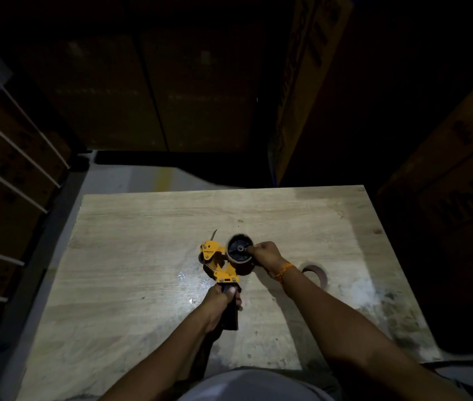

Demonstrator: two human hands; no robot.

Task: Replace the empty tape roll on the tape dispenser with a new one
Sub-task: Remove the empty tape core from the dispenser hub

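- While dark cardboard boxes (7, 157) are standing stacked along the left edge, a pale wooden table (131, 233) is filling the lit lower half of the view.
- Near the table's middle, the left hand (223, 298) is clenching its fingers round the black handle of the yellow tape dispenser (218, 263), holding it just above the tabletop with the handle pointing back toward the person.
- At the dispenser's far end, its black spool hub is facing up at the camera, and a thin brown ring, the empty tape roll (240, 248), is sitting around that hub.
- Just right of the hub, the right hand (265, 253) is pinching the roll's rim, fingertips closed on its right side; an orange thread band is circling that wrist.
- Farther right, a brown new tape roll (314, 272) is lying on the table, partly hidden behind the right forearm and apart from the dispenser.
- Along the right edge, more large printed cartons (449, 180) are standing in shadow.
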